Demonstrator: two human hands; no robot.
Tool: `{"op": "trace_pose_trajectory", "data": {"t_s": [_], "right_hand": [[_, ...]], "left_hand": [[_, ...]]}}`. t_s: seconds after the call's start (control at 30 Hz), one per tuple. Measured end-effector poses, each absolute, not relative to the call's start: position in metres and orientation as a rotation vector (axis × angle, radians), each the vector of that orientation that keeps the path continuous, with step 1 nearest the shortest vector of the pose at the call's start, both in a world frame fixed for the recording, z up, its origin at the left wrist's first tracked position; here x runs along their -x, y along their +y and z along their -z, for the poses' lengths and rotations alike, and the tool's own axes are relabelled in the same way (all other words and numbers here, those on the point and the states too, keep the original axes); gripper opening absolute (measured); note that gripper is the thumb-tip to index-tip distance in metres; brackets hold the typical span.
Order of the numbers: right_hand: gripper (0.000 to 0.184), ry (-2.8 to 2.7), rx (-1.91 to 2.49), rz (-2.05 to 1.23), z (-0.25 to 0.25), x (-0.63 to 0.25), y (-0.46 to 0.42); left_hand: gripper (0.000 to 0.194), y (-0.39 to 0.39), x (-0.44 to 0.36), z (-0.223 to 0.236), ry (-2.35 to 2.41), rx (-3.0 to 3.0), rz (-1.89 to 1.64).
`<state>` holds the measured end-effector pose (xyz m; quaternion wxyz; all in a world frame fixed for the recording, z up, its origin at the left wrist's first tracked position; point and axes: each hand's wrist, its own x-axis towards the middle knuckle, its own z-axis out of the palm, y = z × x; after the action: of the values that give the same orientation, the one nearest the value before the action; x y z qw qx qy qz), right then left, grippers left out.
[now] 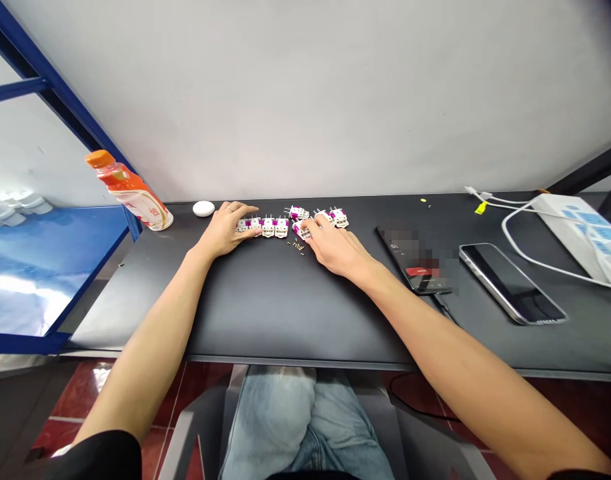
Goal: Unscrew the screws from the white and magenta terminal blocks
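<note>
Reaching forward, left hand (229, 229) and right hand (334, 248), each grip partly open around white-purple pieces (268, 227)

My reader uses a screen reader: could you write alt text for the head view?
The left hand touches a row of small white-and-purple parts on a black desk; the right hand touches a looser group near tiny brassy pieces, with two phones farther right.

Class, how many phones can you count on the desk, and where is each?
2: the cabled phone, nearest the right hand, and the silver-edged phone, right of it, left of the white box.
</note>
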<state>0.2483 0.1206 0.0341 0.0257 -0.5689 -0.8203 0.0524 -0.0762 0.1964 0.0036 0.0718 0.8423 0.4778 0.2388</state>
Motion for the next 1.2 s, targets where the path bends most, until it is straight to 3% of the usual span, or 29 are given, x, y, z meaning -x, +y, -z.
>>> {"op": "trace_pose_trajectory", "data": {"t_s": [0.37,0.57,0.77,1.03,1.2], "right_hand": [[0.048,-2.467,1.611,-0.074,-0.041,-0.255,0.118],[0.044,-2.802,1.128,-0.176,-0.05,-0.254,0.098],[0.039,-2.991,1.039,-0.322,-0.058,-0.251,0.089],[0.052,-2.596,0.787,-0.447,-0.045,-0.261,0.099],[0.034,-2.099,0.587,-0.467,-0.029,-0.254,0.1]], "left_hand": [[0.06,0.175,0.052,-0.029,1.363,-2.598,-0.874],[0.066,0.156,0.039,-0.049,1.041,-2.438,-0.573],[0.048,0.151,0.034,-0.057,0.882,-2.27,-0.191],[0.045,0.148,0.027,-0.055,0.848,-2.289,-0.203],[0.038,0.146,0.021,-0.051,0.836,-2.281,-0.217]]}}
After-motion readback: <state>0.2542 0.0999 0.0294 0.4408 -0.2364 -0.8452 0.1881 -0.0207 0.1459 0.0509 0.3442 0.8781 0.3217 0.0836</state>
